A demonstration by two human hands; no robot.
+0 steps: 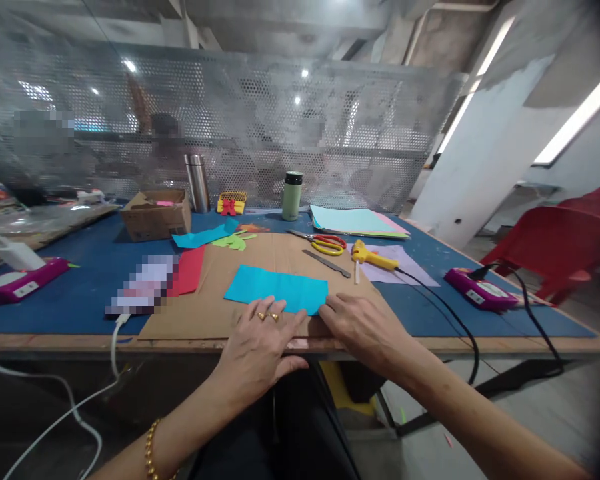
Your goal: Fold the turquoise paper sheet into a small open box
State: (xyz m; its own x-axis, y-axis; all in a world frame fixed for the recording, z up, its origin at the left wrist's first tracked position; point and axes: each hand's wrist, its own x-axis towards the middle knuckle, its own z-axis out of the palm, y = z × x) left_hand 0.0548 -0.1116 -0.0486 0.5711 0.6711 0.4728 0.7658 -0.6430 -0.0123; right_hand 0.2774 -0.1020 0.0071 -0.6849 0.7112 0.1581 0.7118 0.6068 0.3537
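A rectangle of bright blue paper (276, 285) lies on a sheet of brown cardboard (195, 319) at the table's front. My left hand (260, 340) rests on the paper's near edge, fingers stretched out and thumb apart below. At the near right corner, my right hand (360, 325) has its fingers curled closed on the same paper; its fingertips are partly hidden. Beyond the paper are a flat grey blade (327, 263) and scissors (325, 244) with red and yellow handles. A yellow glue gun (373, 257) lies to the right on lilac paper (405, 270).
Red paper (189, 270), a blurred phone (145, 283) and a cardboard box (157, 215) are on the left. Behind stand a steel flask (197, 183), a green bottle (292, 199) and stacked coloured sheets (355, 220). A black cord (445, 303) crosses the right side.
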